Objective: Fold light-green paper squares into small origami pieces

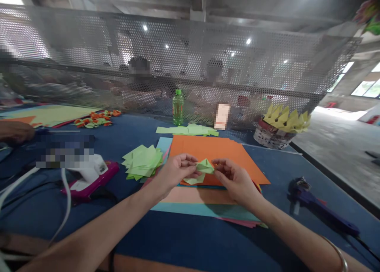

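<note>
Between my two hands is a small piece of folded green paper, pinched at its left side by my left hand. My right hand has its fingertips closed at the paper's right edge. Under it lies a pale green paper square, partly covered by my fingers. Both hands are over an orange sheet on top of a stack of coloured paper. To the left of the stack, green paper squares lie in a loose pile.
Behind the stack are green paper strips and a green bottle. A blue glue gun lies right; a basket with yellow folded paper stands behind it. At left are a magenta power strip, cords and another person's hand.
</note>
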Tool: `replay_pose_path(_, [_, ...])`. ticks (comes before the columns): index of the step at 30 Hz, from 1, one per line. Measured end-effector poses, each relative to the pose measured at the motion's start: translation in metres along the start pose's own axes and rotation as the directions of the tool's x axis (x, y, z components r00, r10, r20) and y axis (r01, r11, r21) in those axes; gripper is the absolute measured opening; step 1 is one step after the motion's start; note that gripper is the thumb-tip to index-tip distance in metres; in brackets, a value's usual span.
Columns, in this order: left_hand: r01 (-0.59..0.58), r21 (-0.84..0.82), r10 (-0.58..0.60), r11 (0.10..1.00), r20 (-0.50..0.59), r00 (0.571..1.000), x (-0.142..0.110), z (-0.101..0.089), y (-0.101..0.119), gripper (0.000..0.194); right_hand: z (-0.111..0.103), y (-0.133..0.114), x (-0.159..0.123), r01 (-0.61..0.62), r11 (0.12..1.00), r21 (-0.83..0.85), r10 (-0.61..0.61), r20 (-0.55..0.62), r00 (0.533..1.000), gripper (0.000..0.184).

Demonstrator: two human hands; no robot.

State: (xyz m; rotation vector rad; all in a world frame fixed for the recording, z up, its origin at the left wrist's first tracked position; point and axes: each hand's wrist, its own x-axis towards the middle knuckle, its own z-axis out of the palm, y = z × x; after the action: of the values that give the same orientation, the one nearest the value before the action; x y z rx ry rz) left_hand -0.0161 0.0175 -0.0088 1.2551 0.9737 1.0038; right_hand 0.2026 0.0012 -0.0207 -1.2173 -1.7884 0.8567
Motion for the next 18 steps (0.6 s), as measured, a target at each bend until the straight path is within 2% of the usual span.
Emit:
replay_pose_path(6, [-0.007, 0.041, 0.007, 0.999, 0.003, 1.0, -0.0017, 0.0004, 0.0022, 0.034, -0.0004, 0.0047, 0.0023, -0.015, 0.996, 0.085, 0.016, -0.013, 1.0, 0.032])
replay_pose_path(18, [-0.064, 0.172, 0.07, 0.983, -0.025, 0.997, 0.0023, -0.0045, -0.0004, 0.028, -0.0029, 0.004, 0.0022, -0.003, 1.0, 0.005, 0.003, -0.055, 0.998, 0.028])
